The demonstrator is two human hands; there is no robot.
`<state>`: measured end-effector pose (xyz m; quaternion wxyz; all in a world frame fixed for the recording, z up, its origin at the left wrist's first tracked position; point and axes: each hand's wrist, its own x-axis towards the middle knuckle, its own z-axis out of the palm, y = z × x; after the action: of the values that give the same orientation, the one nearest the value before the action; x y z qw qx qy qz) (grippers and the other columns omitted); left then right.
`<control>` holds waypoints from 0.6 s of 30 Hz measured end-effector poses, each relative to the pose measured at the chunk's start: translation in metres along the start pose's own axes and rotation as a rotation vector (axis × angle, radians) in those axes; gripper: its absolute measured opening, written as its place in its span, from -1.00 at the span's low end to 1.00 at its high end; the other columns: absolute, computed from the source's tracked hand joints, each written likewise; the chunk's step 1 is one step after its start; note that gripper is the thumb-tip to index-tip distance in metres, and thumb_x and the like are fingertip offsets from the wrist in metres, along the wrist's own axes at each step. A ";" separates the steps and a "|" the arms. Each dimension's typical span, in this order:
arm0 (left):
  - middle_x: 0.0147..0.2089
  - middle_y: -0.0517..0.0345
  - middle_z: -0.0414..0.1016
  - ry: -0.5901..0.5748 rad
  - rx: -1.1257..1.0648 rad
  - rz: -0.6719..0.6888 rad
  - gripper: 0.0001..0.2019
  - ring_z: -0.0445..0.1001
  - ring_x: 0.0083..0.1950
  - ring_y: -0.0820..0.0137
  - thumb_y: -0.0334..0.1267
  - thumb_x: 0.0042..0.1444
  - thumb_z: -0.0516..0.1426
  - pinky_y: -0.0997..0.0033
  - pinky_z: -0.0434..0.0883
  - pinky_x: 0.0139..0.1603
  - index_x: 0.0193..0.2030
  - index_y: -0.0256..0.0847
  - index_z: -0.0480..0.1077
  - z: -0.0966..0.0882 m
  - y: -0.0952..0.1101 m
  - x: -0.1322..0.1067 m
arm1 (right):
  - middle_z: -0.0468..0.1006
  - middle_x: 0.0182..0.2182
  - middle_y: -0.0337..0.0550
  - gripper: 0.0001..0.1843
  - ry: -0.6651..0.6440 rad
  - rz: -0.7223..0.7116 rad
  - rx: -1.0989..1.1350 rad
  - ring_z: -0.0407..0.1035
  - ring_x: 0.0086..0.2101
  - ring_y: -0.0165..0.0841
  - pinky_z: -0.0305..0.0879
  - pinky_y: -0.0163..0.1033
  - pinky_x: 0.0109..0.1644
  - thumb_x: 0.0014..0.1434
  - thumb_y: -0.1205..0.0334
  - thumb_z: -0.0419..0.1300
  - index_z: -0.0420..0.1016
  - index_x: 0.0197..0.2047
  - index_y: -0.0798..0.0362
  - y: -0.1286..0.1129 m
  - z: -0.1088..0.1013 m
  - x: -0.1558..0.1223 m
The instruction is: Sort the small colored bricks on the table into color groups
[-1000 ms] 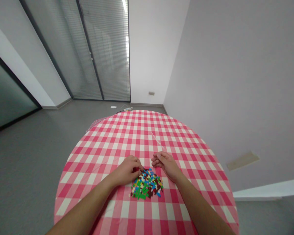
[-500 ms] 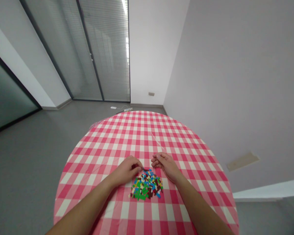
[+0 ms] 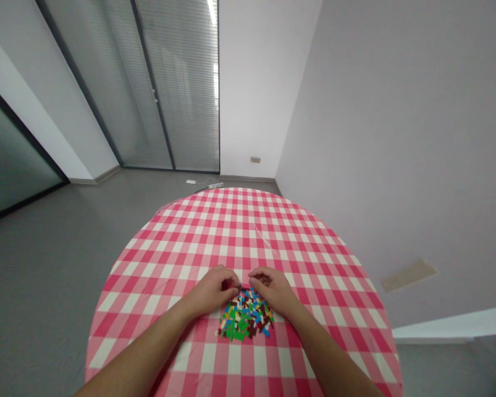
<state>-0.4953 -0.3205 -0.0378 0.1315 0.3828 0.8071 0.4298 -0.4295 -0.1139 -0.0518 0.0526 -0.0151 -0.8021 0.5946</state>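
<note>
The heap of small plastic bricks [image 3: 246,316] is lying directly beneath your two hands, on the pink-and-white gingham cloth [image 3: 248,231] covering the round worktop [image 3: 119,309]. Your left hand [image 3: 213,290] is resting at the heap's upper left edge, and your right hand [image 3: 273,290] is resting at its upper right edge, with only a narrow gap between them.

Your hands are hiding the far edge of the heap, so you can't see how far it reaches there. The pieces are too small and jumbled to count, but green, blue, brown, white and a few yellow ones are showing, lying flat and overlapping.

Both grips are staying nearly closed, with the fingers curled downward toward the bricks and neither hand spread wide. The left fingertips [image 3: 233,284] and right fingertips [image 3: 253,281] are at or just above the heap, but they're covering the exact spot, so I can't tell whether either grip is holding a brick.

Beyond the worktop, a power strip [image 3: 216,185] is lying on the grey floor [image 3: 66,264] near a glass partition [image 3: 157,82].
</note>
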 end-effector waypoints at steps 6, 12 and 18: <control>-0.31 0.14 0.52 0.051 -0.045 -0.031 -0.94 0.44 -0.23 0.32 -0.36 0.03 0.22 0.37 0.34 -0.21 -0.31 -0.19 0.50 0.003 -0.002 0.000 | 0.59 -0.41 -0.14 -0.87 -0.116 -0.099 -0.131 0.40 -0.44 -0.30 0.26 -0.22 -0.37 0.08 0.17 0.32 0.64 -0.27 -0.04 -0.007 -0.002 -0.001; -0.34 0.14 0.51 0.138 -0.128 -0.040 -0.91 0.45 -0.26 0.34 -0.45 -0.02 0.18 0.38 0.36 -0.23 -0.36 -0.21 0.47 0.011 -0.007 0.002 | 0.59 -0.42 -0.14 -0.88 -0.148 -0.163 -0.240 0.41 -0.40 -0.28 0.24 -0.23 -0.34 0.16 0.18 0.28 0.66 -0.30 -0.05 -0.008 -0.001 0.001; -0.33 0.14 0.49 0.205 -0.171 -0.027 -0.93 0.48 -0.25 0.34 -0.43 0.01 0.19 0.36 0.39 -0.20 -0.35 -0.20 0.47 0.012 -0.003 0.002 | 0.61 -0.36 -0.13 -0.85 -0.119 -0.178 -0.274 0.44 -0.36 -0.30 0.28 -0.25 -0.29 0.20 0.22 0.23 0.66 -0.23 -0.01 -0.014 0.001 0.001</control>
<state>-0.4921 -0.3132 -0.0471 0.0860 0.3135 0.7816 0.5324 -0.4299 -0.1186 -0.0390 0.0549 0.0844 -0.8755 0.4727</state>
